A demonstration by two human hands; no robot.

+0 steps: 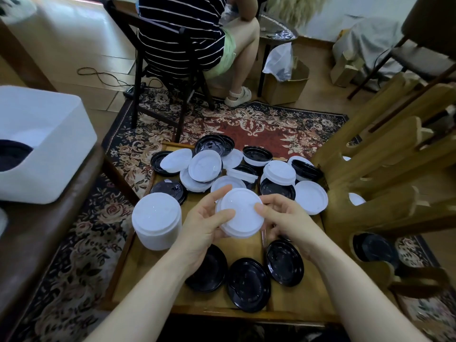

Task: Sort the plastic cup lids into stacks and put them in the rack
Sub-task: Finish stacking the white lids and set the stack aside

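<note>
We find both hands on one small stack of white lids (241, 213) above the surface (148, 267) centre: left hand (206, 227) grip curled round its 9 o'clock edge, right hand (283, 218) pinching at 3 o'clock. The rack (385, 183) at 3 o'clock is cut off; its slot contents are partly hidden.

White lids (240, 213) held; black lids (248, 283) flat.

A red floral patterned rug (246, 124) covers pale wooden plank flooring (74, 53). A dark wooden chair (172, 77) stands on it, near an open brown cardboard box (286, 87); white wall (345, 16) behind.
</note>
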